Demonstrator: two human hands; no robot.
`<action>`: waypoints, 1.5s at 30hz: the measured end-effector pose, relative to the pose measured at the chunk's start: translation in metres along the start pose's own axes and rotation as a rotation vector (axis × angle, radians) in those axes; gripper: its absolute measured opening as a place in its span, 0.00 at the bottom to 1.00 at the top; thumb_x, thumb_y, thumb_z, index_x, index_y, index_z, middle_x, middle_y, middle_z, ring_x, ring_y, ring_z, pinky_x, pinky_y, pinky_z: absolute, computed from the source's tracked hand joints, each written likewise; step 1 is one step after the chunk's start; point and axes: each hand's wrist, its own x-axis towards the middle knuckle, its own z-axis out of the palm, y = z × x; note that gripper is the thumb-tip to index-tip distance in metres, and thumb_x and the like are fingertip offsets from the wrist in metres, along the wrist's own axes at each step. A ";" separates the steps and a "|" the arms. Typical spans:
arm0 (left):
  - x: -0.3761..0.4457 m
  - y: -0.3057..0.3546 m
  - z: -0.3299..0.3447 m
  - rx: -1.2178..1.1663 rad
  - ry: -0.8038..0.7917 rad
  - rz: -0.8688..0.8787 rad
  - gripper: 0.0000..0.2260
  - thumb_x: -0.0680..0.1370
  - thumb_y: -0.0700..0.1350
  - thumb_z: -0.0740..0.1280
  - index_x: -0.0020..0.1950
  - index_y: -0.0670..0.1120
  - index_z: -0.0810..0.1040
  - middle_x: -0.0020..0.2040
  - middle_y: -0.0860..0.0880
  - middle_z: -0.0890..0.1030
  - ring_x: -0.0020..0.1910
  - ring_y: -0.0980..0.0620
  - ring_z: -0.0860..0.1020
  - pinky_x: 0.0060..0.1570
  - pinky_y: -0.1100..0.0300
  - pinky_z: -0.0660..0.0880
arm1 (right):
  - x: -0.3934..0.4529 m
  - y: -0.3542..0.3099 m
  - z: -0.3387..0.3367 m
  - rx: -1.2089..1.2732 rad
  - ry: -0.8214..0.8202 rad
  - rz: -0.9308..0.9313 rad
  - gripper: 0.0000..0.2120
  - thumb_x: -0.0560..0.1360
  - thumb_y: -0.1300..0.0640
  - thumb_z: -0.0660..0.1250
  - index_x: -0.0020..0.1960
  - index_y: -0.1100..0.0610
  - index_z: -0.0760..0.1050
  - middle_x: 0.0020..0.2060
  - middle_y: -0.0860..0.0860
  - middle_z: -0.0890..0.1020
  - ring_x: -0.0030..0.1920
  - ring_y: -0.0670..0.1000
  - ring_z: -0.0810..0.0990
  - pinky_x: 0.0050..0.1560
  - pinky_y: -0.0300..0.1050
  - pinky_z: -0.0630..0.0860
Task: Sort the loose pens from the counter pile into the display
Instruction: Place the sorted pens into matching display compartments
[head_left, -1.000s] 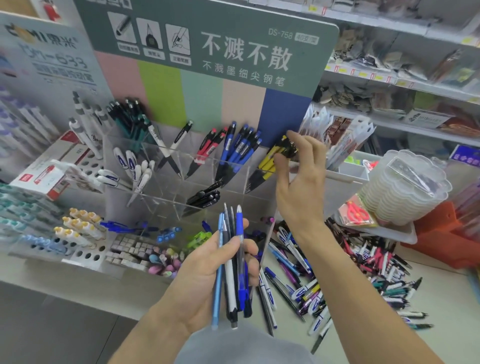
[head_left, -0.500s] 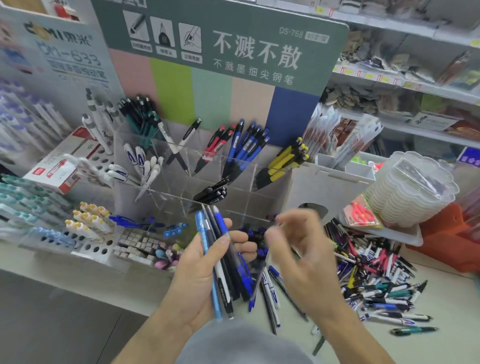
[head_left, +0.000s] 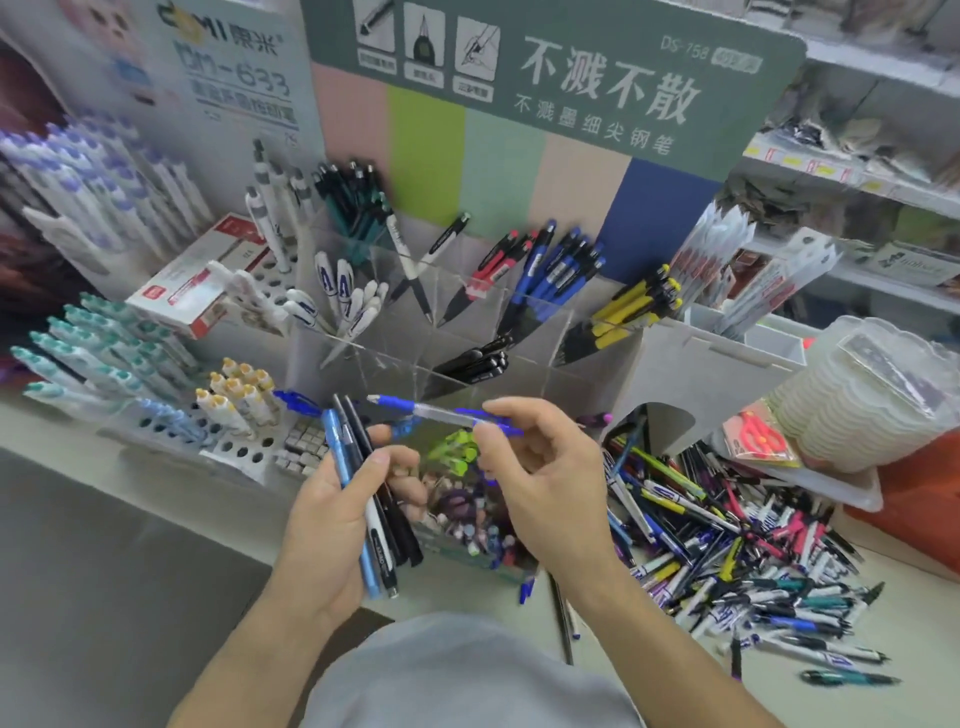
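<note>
Right hand (head_left: 545, 483) pinching a blue pen (head_left: 441, 413), left hand (head_left: 332, 525) gripping a pen bundle (head_left: 363, 493), loose pile (head_left: 737, 545) at counter's right edge

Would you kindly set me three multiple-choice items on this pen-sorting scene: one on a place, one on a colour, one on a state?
1. Where does the loose pen pile lie?
A. right of the hands
B. left of the hands
C. on a shelf

2. What colour is the pen that the right hand pinches?
A. red
B. blue
C. yellow

3. What is the left hand doing?
A. resting open
B. pointing
C. gripping a bundle of pens

Key: 1 A, the pile spreads over the counter's right; 2 B, blue cap and grip; 3 C, fingers wrap several pens.
</note>
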 end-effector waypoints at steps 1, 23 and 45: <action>0.001 0.002 -0.010 -0.016 0.016 -0.006 0.08 0.83 0.37 0.58 0.61 0.42 0.73 0.40 0.45 0.79 0.30 0.50 0.76 0.28 0.61 0.75 | 0.008 -0.003 0.006 -0.040 0.014 -0.093 0.07 0.77 0.62 0.72 0.52 0.52 0.83 0.45 0.48 0.84 0.43 0.50 0.84 0.45 0.42 0.80; -0.002 0.023 -0.056 -0.066 -0.099 -0.067 0.08 0.78 0.39 0.63 0.56 0.39 0.75 0.43 0.41 0.77 0.35 0.47 0.77 0.34 0.58 0.78 | 0.088 0.024 0.127 -0.958 -0.552 -0.370 0.12 0.83 0.59 0.61 0.61 0.62 0.80 0.48 0.60 0.83 0.50 0.64 0.81 0.50 0.56 0.77; 0.009 0.001 0.010 0.267 0.014 0.245 0.09 0.85 0.43 0.55 0.58 0.46 0.74 0.46 0.46 0.86 0.41 0.50 0.85 0.36 0.60 0.81 | -0.017 -0.014 0.017 0.295 -0.255 0.403 0.05 0.77 0.65 0.71 0.50 0.58 0.85 0.37 0.56 0.86 0.35 0.52 0.83 0.36 0.43 0.81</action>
